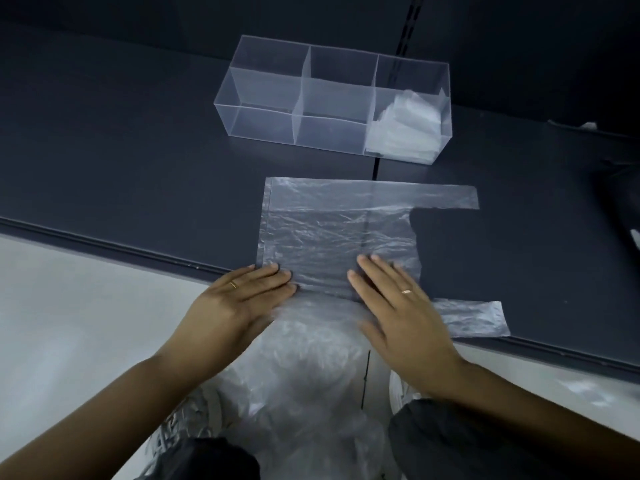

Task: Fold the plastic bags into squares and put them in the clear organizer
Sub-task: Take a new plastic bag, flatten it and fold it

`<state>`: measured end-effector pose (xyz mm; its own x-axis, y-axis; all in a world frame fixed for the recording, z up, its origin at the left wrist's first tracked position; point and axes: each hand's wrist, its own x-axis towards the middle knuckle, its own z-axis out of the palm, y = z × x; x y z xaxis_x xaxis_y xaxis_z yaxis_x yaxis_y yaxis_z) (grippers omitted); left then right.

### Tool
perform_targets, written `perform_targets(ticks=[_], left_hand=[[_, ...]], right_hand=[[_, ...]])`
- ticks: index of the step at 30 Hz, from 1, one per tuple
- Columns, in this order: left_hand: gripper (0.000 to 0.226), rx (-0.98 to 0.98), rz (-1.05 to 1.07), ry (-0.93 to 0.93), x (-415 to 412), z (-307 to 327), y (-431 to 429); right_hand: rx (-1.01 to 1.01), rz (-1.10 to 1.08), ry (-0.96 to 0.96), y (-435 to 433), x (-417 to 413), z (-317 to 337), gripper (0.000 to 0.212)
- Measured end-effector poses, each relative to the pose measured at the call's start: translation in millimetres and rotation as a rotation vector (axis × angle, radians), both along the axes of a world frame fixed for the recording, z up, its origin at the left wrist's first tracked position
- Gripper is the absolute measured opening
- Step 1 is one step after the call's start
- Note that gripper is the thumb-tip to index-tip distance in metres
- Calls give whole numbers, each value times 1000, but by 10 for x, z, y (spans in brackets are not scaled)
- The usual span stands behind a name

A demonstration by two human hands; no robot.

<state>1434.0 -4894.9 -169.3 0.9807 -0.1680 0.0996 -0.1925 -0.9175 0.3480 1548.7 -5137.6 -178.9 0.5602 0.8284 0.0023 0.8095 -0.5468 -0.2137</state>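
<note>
A clear plastic bag point(332, 230) lies flat on the dark surface point(138, 161), its two handle strips pointing right. My left hand point(239, 299) rests flat on the bag's near-left corner, fingers together. My right hand point(398, 306) presses flat on the bag's near edge, fingers spread. Neither hand grips anything. Behind the bag stands the clear organizer point(263, 105) with three compartments. Its right compartment holds folded plastic bags point(405, 126); the left and middle ones look empty.
A heap of crumpled clear plastic bags point(311, 375) lies below the surface's front edge, between my knees. The pale floor point(69, 323) shows on the left. Dark objects sit at the far right edge point(623, 195).
</note>
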Motion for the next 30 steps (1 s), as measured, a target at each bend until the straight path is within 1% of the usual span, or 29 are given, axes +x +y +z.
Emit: perform_targets(ticks=[1, 3, 5, 7, 8, 11, 13, 15, 18, 22, 23, 25, 26, 27, 28, 29, 30], left_hand=[[42, -52, 17, 33, 7, 50, 7], [45, -194, 73, 88, 14, 137, 42], [43, -369, 165, 139, 4, 232, 90], [28, -568, 313, 225, -11, 339, 150], [22, -659, 368, 255, -12, 382, 186], [15, -890, 461, 329, 49, 506, 315], [16, -961, 517, 329, 167, 577, 386], [18, -953, 557, 307, 345, 601, 453], [21, -911, 652, 292, 664, 503, 569], [23, -763, 758, 265, 1006, 249, 636], [24, -702, 780, 259, 1059, 198, 639], [26, -554, 831, 213, 1113, 134, 627], [23, -462, 857, 145, 1117, 128, 597], [20, -357, 854, 35, 1106, 141, 546], [19, -251, 793, -90, 1086, 157, 477], [19, -152, 677, -191, 1059, 172, 390], [19, -69, 536, -248, 1031, 177, 293]], right_hand=[[63, -4, -18, -120, -5, -3, 45], [175, -33, -7, -330, -3, 41, 39], [217, -71, -7, -504, 26, 143, 40], [209, -125, 26, -673, 107, 268, 47], [209, -164, 77, -756, 163, 342, 44], [263, -262, 322, -957, 372, 589, 19], [383, -335, 480, -999, 537, 716, 16], [508, -419, 564, -930, 734, 764, 14], [589, -587, 573, -723, 1053, 608, 13], [525, -802, 548, -488, 1386, 207, 22], [510, -845, 523, -455, 1430, 134, 28], [477, -873, 443, -393, 1466, 65, 30], [450, -867, 404, -365, 1468, 67, 32], [420, -865, 377, -340, 1467, 82, 33], [390, -867, 366, -321, 1464, 104, 33], [362, -876, 359, -292, 1451, 142, 30], [332, -886, 326, -254, 1433, 194, 29]])
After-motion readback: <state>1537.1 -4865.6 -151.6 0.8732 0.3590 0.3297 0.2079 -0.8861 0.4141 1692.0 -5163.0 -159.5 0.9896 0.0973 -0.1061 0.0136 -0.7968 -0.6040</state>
